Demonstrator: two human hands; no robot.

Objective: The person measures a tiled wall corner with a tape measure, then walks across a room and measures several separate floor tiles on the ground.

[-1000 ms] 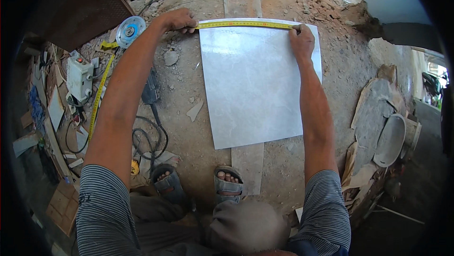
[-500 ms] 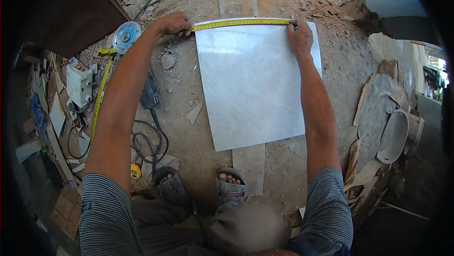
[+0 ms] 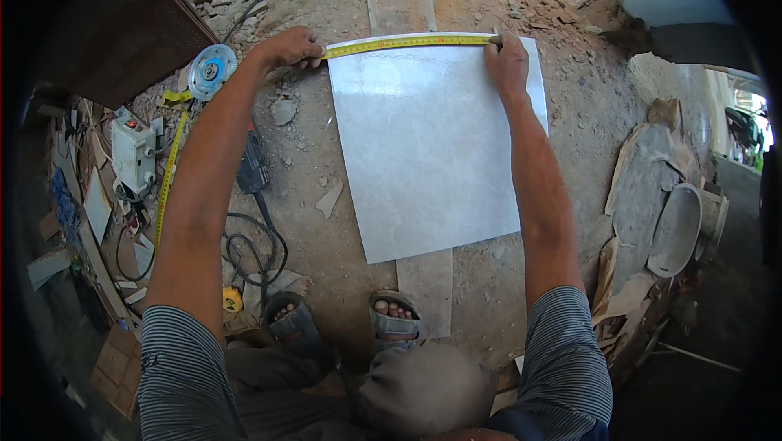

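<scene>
A pale grey, glossy floor tile lies on the dirt floor in front of me, over a strip of board or tile. Along its far edge stretches a yellow measuring tape. My left hand pinches the tape just beyond the tile's far left corner. Near the far right corner, my right hand has its fingers closed on the tape's other part, pressing it at the tile. Whether a small marker is also between the right fingertips is too small to tell.
Left of the tile lies an angle grinder with its cord coiled near my feet; a cutting disc shows beyond my left forearm. A white socket box and scraps are farther left. Rubble lies beyond; an oval basin is at right.
The view has shifted slightly, so the tile and both hands appear a little farther left. Both hands keep their hold on the tape along the tile's far edge.
</scene>
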